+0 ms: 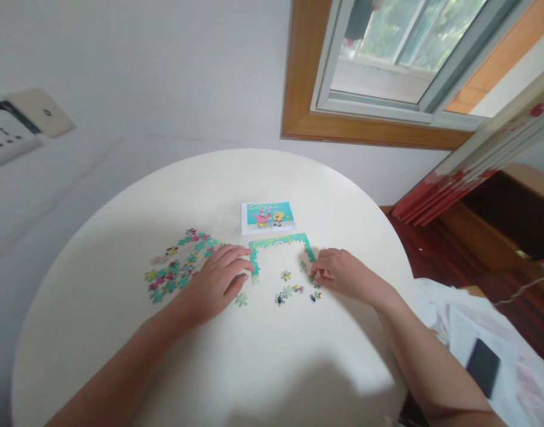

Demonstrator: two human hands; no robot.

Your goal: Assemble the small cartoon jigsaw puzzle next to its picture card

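Note:
A partly joined jigsaw border [280, 241] in teal lies on the round white table [218, 367], forming a top edge and two short sides. My left hand [220, 279] lies flat with fingers stretched out, its fingertips on the border's left side. My right hand [340, 273] rests curled at the border's right side, its fingertips pinched on a small puzzle piece there. Several loose pieces [293, 289] lie between the hands, one more [241, 300] under the left hand's thumb side. A heap of loose pieces [176, 267] spreads left of my left hand.
A small reference picture [268, 216] with cartoon figures lies just beyond the border. A wall socket [13, 127] is at the far left, a window [387, 65] beyond the table. A dark phone [483, 366] lies on white cloth at the right.

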